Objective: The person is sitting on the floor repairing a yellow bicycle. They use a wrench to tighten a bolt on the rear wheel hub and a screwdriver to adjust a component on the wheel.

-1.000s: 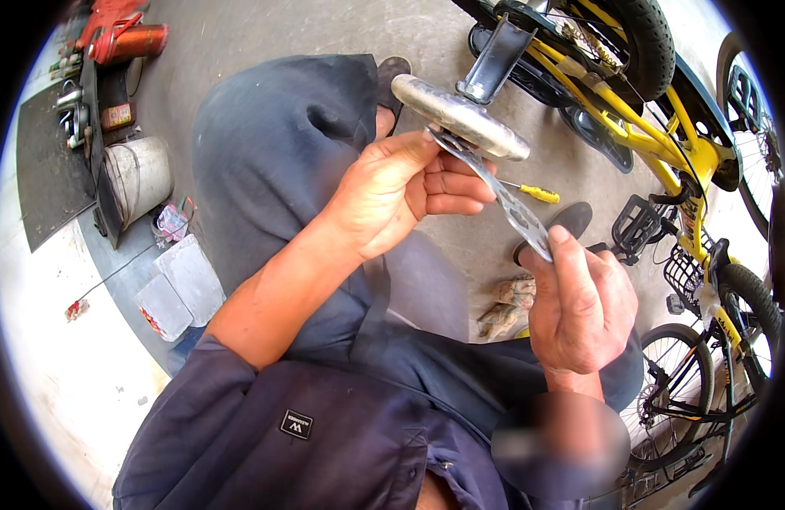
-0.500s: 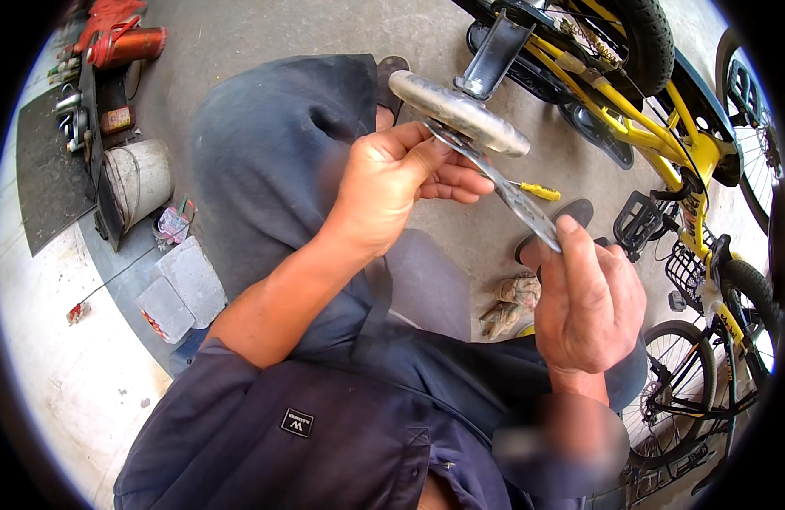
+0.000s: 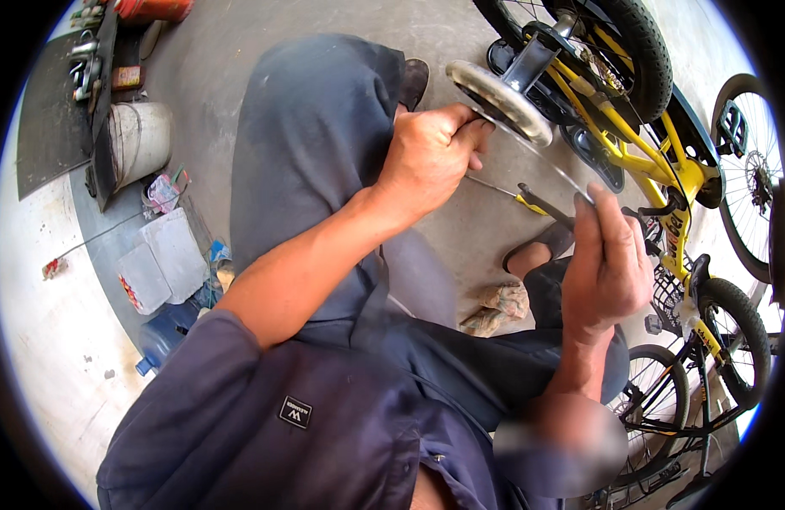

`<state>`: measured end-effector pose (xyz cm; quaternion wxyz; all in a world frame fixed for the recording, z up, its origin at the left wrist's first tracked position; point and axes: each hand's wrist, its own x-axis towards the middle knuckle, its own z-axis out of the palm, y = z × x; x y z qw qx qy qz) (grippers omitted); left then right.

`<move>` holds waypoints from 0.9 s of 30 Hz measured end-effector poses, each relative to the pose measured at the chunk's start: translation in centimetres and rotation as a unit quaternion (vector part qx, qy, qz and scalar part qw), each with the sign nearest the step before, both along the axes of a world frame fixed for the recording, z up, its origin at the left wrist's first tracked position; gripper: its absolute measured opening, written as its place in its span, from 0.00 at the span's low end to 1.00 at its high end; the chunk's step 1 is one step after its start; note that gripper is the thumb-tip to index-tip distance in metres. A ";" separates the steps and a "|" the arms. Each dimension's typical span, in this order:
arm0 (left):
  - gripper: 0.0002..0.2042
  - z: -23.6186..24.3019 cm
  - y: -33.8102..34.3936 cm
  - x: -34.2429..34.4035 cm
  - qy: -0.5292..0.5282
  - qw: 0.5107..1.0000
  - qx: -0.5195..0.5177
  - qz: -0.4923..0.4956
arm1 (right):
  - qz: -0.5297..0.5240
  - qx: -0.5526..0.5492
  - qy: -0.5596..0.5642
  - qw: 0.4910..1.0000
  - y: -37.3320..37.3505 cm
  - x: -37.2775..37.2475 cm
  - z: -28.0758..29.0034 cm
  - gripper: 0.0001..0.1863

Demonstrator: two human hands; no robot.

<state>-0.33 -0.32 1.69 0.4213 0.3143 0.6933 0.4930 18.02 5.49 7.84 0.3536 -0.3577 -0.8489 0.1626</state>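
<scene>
Edgewise, metal plate (image 3: 545,158), ends in grip of left hand (image 3: 428,155), right hand (image 3: 609,270)

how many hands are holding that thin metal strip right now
2. The left hand holds the metal strip beside the small grey wheel; the right hand pinches its opposite end. No other hands show.

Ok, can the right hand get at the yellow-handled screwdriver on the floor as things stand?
Probably not right away: the right hand is pinching one end of the thin metal strip. If it let go, likely yes: nothing seems to cover the screwdriver.
</scene>
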 end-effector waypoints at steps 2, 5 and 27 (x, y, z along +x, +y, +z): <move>0.07 0.4 0.1 0.2 0.015 1.000 -0.002 0.009 | -0.020 -0.007 -0.006 1.000 -0.2 -0.1 0.0 0.13; 0.07 0.5 0.2 0.5 0.036 0.999 0.020 0.017 | -0.039 -0.019 0.007 0.999 -0.4 -0.3 -0.2 0.10; 0.10 0.5 1.1 1.1 -0.136 0.989 0.025 0.053 | -0.124 -0.301 0.095 0.941 3.6 0.2 -0.3 0.10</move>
